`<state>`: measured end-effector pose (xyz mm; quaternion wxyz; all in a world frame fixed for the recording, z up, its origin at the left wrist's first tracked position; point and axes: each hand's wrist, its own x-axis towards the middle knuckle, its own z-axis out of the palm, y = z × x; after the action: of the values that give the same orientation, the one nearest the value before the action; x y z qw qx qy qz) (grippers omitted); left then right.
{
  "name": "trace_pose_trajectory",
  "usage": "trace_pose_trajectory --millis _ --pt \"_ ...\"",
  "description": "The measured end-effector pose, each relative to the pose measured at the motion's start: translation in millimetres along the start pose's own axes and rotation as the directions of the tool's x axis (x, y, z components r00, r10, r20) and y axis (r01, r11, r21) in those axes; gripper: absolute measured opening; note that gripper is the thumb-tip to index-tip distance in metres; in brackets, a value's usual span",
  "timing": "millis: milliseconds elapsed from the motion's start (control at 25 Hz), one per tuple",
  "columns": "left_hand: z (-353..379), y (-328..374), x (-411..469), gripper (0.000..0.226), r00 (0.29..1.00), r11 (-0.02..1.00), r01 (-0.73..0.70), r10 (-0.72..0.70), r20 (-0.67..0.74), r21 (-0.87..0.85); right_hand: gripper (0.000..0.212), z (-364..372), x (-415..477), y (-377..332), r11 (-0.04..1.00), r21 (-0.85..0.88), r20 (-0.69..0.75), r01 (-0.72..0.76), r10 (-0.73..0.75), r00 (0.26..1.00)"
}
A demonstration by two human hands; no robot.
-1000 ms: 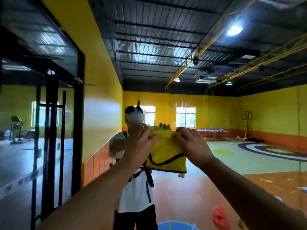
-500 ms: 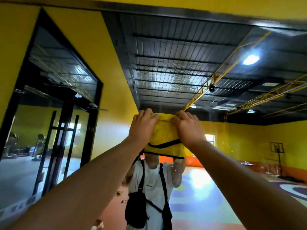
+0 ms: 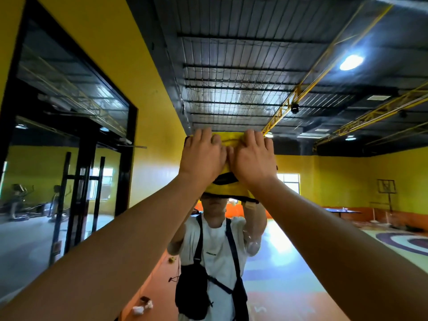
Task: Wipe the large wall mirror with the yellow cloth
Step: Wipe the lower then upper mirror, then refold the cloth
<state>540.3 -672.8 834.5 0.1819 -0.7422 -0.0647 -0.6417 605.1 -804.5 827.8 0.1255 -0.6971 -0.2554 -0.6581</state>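
Observation:
The large wall mirror (image 3: 301, 205) fills the view ahead and reflects a yellow gym hall and a person in a white shirt. A yellow cloth (image 3: 228, 189) with black trim is pressed flat against the glass at arm's reach above head height. My left hand (image 3: 201, 156) lies on the cloth's left part, fingers spread upward. My right hand (image 3: 253, 158) lies on its right part, touching the left hand. Most of the cloth is hidden under both palms; only its top edge and lower flap show.
A yellow wall strip (image 3: 148, 112) and a black-framed glass panel (image 3: 69, 147) with gym machines behind it stand at the left. Small white and dark scraps (image 3: 142, 306) lie on the orange floor near the wall's foot.
Both hands have pushed the cloth upward on the mirror and moved closer together until they touch. The view has tilted up, showing more ceiling.

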Motion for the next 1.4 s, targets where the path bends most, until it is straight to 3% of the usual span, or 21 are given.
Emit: trace_pose_trajectory --millis 120,240,800,1000,1400 --pt "17.8 -7.0 -18.0 0.055 1.000 0.998 -0.008 0.008 0.001 -0.054 0.057 10.9 -5.2 5.3 0.993 0.112 0.080 -0.043 0.034 0.996" --pt "32.0 -10.5 -31.0 0.062 0.999 0.994 -0.039 0.042 0.033 -0.101 0.073 28.0 -20.5 16.8 0.996 0.068 0.010 0.059 -0.060 0.998" --pt "47.5 1.6 -80.1 0.059 0.999 0.995 0.002 -0.005 -0.036 -0.103 0.057 49.9 -70.1 20.8 0.979 0.096 -0.222 0.179 -0.154 0.963" --pt "48.9 9.8 -125.1 0.057 0.999 0.993 -0.006 0.001 -0.044 -0.118 0.056 50.4 -113.3 13.8 0.978 0.110 -0.184 0.180 -0.157 0.970" --pt "45.7 32.2 -249.9 0.057 0.995 0.993 0.000 0.011 0.096 -0.120 0.057 54.9 -240.6 -7.5 0.971 0.133 -0.069 0.200 -0.192 0.979"
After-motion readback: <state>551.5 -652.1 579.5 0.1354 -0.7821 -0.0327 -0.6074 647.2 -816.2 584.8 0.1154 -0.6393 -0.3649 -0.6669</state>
